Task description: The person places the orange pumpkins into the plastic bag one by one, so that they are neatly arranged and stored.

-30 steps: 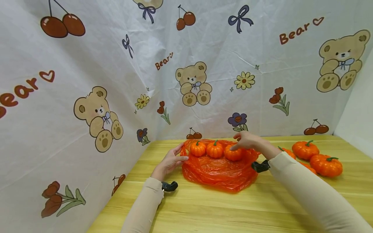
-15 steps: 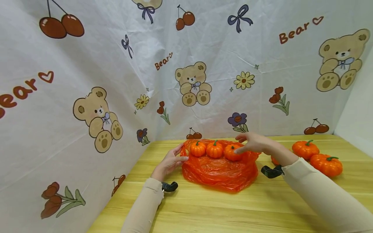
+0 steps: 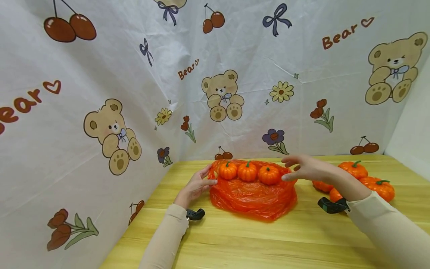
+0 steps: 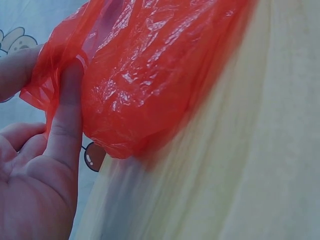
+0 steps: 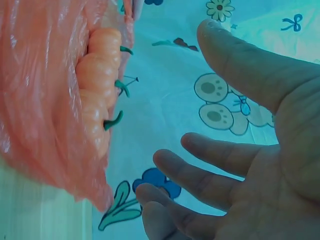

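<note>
A red plastic bag [image 3: 248, 201] lies spread on the table with its mouth open. Three small orange pumpkins sit in a row in its mouth: a left one [image 3: 227, 170], a middle one [image 3: 247, 171] and a right one [image 3: 268, 175]. At the bag's left edge my left hand [image 3: 196, 186] grips the plastic; in the left wrist view the bag's edge [image 4: 47, 85] runs between thumb and fingers. My right hand [image 3: 307, 168] is off the pumpkins, right of the bag's mouth. Its fingers spread with nothing held, as the right wrist view of the hand [image 5: 240, 170] shows.
Several more pumpkins, among them a large one [image 3: 377, 188] with a green stem, cluster at the right of the wooden table [image 3: 242, 243], partly behind my right forearm. A white cloth [image 3: 248, 123] printed with bears hangs behind and to the left.
My right hand has let go of the right pumpkin, leaving it in the bag, and has moved to the right. The left hand stays on the bag's edge.
</note>
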### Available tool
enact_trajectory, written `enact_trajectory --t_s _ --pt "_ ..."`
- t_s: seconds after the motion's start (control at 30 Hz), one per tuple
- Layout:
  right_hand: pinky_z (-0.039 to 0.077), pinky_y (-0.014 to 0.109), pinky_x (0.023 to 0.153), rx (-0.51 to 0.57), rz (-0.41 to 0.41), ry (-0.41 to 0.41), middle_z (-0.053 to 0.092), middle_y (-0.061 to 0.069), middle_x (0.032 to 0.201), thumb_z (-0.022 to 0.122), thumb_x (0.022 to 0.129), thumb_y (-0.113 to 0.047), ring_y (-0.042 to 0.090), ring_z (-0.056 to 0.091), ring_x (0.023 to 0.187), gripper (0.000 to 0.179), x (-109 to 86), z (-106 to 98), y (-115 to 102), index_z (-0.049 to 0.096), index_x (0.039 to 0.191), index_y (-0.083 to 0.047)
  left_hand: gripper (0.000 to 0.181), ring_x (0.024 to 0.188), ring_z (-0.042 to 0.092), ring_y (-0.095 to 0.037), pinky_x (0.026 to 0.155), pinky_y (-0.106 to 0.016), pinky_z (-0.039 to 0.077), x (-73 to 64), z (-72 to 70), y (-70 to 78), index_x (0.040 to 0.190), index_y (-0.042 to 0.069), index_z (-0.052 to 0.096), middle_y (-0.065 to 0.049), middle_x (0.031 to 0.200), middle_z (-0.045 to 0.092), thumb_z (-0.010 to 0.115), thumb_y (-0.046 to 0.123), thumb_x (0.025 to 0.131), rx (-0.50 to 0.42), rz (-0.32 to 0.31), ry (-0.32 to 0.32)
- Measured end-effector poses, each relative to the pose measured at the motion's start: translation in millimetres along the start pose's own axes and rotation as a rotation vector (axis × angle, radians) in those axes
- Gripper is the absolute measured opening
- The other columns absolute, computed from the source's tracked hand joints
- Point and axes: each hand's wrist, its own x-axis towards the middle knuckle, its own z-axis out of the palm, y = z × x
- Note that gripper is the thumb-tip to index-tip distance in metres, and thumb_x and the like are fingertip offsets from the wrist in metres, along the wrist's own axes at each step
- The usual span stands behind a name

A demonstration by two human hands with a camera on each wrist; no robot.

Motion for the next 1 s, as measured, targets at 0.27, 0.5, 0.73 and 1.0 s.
enact_trajectory --t_s 0.27,0.5,0.73,1.0 --pt "0.052 0.064 0.102 -0.012 -0.017 0.027 0.049 0.034 0.149 0.074 0.095 -0.038 0.061 0.045 0.134 0.081 -18.5 -11 19 0.039 0.153 0.005 0.091 0.145 0.046 -0.035 0.091 -0.025 0.061 1.4 1.3 -1.4 0.166 0.017 0.022 -0.009 0.173 0.019 0.069 -0.008 0.092 0.01 -0.003 0.005" --pt "0.052 0.066 0.1 -0.017 -0.018 0.066 0.048 0.03 0.151 0.073 0.095 -0.04 0.057 0.045 0.136 0.08 -37.2 -22 38 0.039 0.155 -0.001 0.091 0.146 0.045 -0.038 0.092 -0.026 0.061 1.6 1.5 -3.0 0.166 0.017 0.023 -0.011 0.173 0.019 0.068 -0.009 0.091 -0.006 -0.004 0.006" --pt "0.053 0.066 0.098 -0.018 -0.043 0.197 0.053 0.028 0.147 0.074 0.095 -0.035 0.056 0.048 0.133 0.071 -51.2 -37 66 0.044 0.152 -0.005 0.091 0.145 0.046 -0.037 0.092 -0.026 0.061 -0.7 2.2 -4.4 0.166 0.016 0.023 -0.01 0.173 0.02 0.069 -0.008 0.091 -0.004 -0.005 0.006" --pt "0.054 0.018 0.082 -0.079 -0.032 0.262 0.063 0.008 0.14 0.074 0.096 -0.03 0.021 0.063 0.123 0.063 -69.3 -60 101 0.049 0.149 -0.007 0.091 0.147 0.044 -0.037 0.092 -0.025 0.06 -1.5 3.7 -1.8 0.166 0.016 0.023 -0.009 0.173 0.02 0.069 -0.007 0.091 0.006 -0.005 0.007"
